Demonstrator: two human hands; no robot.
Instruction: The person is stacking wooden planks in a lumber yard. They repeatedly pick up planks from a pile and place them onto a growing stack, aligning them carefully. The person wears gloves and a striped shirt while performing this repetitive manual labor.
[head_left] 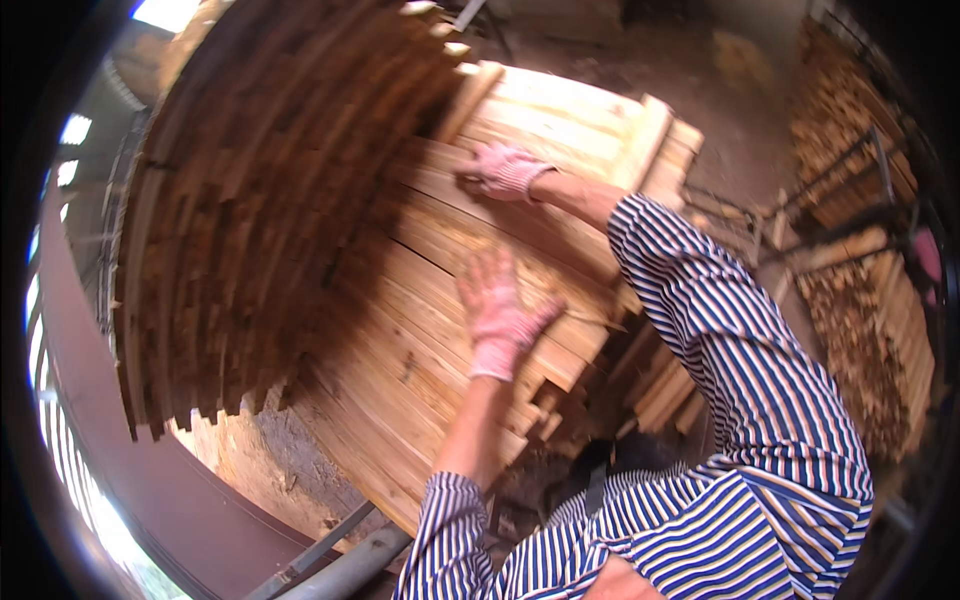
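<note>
Both my hands wear pink knitted gloves and my sleeves are blue-and-white striped. My left hand [497,312] lies flat, fingers spread, on the top layer of a low stack of pale wooden slats [420,340] in front of me. My right hand [506,170] reaches farther out and rests palm down on the far part of the same stack, close to the base of a tall wall of stacked slats [250,200]. Neither hand grips a slat.
The tall slat wall rises on the left. A thick wooden block [640,140] sits at the stack's far right corner. More piles of short sticks [870,330] and a metal frame [830,190] stand at right. Grey pipes [340,565] lie at the lower left.
</note>
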